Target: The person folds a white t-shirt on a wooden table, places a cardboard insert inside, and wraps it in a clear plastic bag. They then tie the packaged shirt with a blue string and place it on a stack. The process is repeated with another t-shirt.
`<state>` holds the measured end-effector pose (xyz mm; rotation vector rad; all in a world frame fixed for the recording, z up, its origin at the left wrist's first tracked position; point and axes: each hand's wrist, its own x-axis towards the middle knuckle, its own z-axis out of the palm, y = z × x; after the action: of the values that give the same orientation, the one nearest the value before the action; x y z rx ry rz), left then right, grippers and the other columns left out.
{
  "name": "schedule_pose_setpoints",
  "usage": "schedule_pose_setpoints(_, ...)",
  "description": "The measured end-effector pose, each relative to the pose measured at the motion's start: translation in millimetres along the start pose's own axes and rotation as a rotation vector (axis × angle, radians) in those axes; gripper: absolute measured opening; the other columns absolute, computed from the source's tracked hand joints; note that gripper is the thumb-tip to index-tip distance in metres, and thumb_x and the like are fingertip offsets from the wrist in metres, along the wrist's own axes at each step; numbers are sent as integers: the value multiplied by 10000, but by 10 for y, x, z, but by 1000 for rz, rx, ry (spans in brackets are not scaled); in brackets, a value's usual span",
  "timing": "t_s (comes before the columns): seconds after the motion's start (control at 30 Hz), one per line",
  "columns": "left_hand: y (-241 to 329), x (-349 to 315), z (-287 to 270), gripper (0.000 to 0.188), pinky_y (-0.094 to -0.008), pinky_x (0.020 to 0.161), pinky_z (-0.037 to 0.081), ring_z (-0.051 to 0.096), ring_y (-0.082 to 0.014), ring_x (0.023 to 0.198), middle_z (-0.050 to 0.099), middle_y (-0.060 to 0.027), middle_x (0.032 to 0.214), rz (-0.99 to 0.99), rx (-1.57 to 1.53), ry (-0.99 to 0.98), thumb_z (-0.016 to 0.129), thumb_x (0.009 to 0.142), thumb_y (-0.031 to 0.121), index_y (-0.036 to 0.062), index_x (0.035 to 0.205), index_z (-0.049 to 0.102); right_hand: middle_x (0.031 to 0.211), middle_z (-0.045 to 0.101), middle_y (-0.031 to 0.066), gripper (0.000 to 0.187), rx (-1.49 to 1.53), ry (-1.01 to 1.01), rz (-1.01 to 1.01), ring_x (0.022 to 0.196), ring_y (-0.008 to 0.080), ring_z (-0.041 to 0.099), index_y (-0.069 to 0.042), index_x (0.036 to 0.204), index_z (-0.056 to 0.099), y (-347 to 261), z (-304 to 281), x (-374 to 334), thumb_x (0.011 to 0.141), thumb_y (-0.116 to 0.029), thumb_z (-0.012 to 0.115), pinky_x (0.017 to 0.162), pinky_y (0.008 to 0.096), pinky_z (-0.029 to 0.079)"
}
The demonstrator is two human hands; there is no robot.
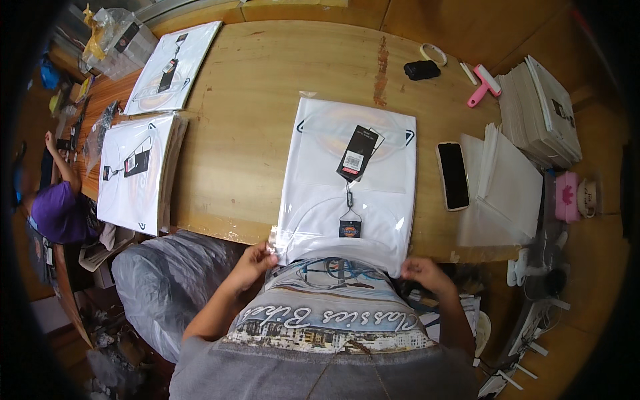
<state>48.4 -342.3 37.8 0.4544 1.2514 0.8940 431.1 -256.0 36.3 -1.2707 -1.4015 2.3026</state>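
Observation:
A folded white T-shirt [303, 167] in a clear plastic bag lies in front of me, its near end at the table's front edge against my body. A black hang tag [358, 152] with a white label rests on it, joined by a cord to a small black neck label [350, 229]. At the bag's near left corner, my left hand [256, 261] is closed, pinching the plastic between thumb and fingers. My right hand [428, 273] pinches the near right corner in the same way.
Stacked bagged shirts [130, 170] and another bagged shirt [167, 67] lie left. To the right are a phone [453, 177], clear bags [507, 187], a pink lint roller [485, 85], a tape roll [433, 53] and a white stack [533, 113]. A person in purple [63, 207] sits far left.

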Motion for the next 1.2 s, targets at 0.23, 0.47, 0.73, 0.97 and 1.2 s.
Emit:
schedule_pose_setpoints(0.23,176,-130,-20,79,-235,563,423,554,-120,596,553,-78,595,475,709,33,590,708,16,21,779,556,756,527,34,51,-40,171,-138,761,166,563,-51,801,466,-476,0,518,804,-83,505,679,265,456)
schedule_pose_setpoints(0.47,613,392,954,211,-353,491,445,557,-257,544,570,-98,647,954,1249,-479,592,653,70,84,861,566,940,547,129,163,393,520,-425,788,218,571,-34,987,457,-599,-243,1135,830,-79,465,677,295,475)
schedule_pose_setpoints(0.73,908,1149,514,433,-532,929,168,230,-318,1203,350,-62,1265,921,1495,469,488,782,306,171,1185,408,1009,535,82,207,-891,559,-788,926,248,503,5,919,568,-560,-58,1309,715,-28,554,784,302,417)
schedule_pose_setpoints(0.97,707,1342,221,483,-564,949,104,131,-306,1247,188,-49,1354,860,1662,436,367,807,449,272,1254,319,1298,306,3,382,-1632,250,-786,1194,241,264,-227,1121,485,-1200,-171,1642,750,-136,478,975,382,230)
schedule_pose_setpoints(1.2,692,1302,180,474,-556,951,111,146,-310,1240,196,-54,1350,885,1616,449,355,811,455,261,1244,338,1323,265,-13,442,-1961,-144,-926,1220,201,232,-296,1197,388,-1545,87,1991,791,-124,370,1015,350,183)
